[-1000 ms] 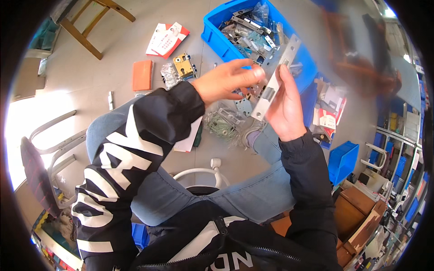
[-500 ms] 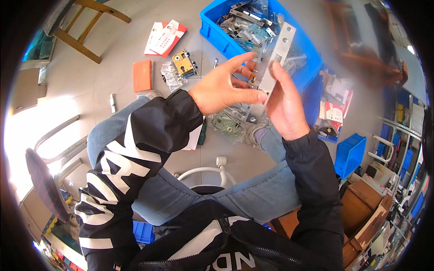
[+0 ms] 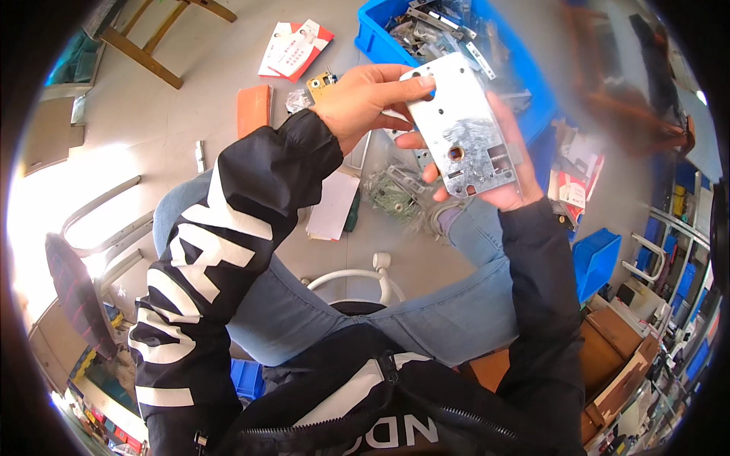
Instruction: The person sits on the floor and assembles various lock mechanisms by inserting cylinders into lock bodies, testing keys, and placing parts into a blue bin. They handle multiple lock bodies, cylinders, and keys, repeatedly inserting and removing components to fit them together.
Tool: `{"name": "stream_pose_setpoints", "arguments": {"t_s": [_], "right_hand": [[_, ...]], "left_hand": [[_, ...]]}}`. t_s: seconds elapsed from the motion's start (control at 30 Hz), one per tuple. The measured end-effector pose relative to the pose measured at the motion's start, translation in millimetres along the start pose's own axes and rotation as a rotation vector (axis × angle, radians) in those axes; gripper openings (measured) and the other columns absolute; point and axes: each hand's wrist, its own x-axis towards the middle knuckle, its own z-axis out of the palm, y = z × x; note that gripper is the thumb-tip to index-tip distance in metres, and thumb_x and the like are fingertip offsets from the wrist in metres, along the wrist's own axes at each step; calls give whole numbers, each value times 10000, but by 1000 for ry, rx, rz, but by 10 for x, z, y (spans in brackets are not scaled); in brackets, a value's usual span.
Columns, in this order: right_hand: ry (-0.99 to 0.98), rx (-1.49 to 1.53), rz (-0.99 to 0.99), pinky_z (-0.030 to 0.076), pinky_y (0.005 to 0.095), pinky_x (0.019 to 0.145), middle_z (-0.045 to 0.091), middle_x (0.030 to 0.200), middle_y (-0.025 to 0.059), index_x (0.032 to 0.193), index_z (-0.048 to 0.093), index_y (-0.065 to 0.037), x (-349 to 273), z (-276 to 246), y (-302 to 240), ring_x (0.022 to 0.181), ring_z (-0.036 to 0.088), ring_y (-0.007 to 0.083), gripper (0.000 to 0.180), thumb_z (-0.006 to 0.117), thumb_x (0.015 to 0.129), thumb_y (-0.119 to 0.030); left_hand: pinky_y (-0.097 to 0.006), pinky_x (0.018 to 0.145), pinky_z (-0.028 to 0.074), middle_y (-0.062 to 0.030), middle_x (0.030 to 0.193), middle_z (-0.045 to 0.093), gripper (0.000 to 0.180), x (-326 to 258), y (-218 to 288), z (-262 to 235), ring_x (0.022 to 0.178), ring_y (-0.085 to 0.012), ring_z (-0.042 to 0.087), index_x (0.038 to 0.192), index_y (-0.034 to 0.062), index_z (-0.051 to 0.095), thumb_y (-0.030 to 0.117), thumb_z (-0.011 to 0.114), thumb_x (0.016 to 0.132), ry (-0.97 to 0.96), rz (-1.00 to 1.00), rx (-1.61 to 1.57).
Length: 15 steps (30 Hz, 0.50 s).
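A silver mortise lock case [image 3: 465, 121] is raised over the floor, its broad flat face turned up toward me. My left hand [image 3: 357, 102] grips its upper left corner, thumb pressed on the face. From beneath and the right side, my right hand [image 3: 523, 188] supports the case, with fingertips showing past its left edge. Behind it lies a gold lock case [image 3: 321, 85], partly covered by my left hand. Below the held lock, clear bags of metal parts [image 3: 395, 190] rest on the floor by my foot.
A blue bin [image 3: 371, 34] full of metal lock parts stands beyond my hands. Red-and-white booklets [image 3: 296, 49], an orange-brown box [image 3: 254, 111] and a white sheet [image 3: 333, 207] lie on the floor. At right stands a smaller blue bin [image 3: 597, 262]; a wooden stool [image 3: 141, 55] is far left.
The lock has turned from its narrow edge plate to its broad face. My left hand has shifted up to its corner, and my right fingers now reach beneath it.
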Motion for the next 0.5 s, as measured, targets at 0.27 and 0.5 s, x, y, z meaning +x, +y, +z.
{"name": "stream_pose_setpoints", "arguments": {"t_s": [0.27, 0.5], "right_hand": [[-271, 299, -230, 437, 488, 833, 347, 1290, 215, 1310, 279, -39, 33, -251, -276, 1174, 375, 355, 727, 321, 835, -588], [-21, 332, -240, 301, 513, 978, 385, 1257, 204, 1213, 375, -37, 94, -161, -104, 1212, 326, 347, 589, 473, 834, -478]], "left_hand": [[-314, 776, 467, -40, 889, 601, 201, 50, 11, -83, 864, -142, 568, 952, 38, 544, 132, 621, 792, 142, 275, -385], [-315, 748, 482, -57, 904, 612, 188, -18, -4, 112, 845, -157, 584, 927, 34, 562, 28, 623, 749, 395, 609, 395]]}}
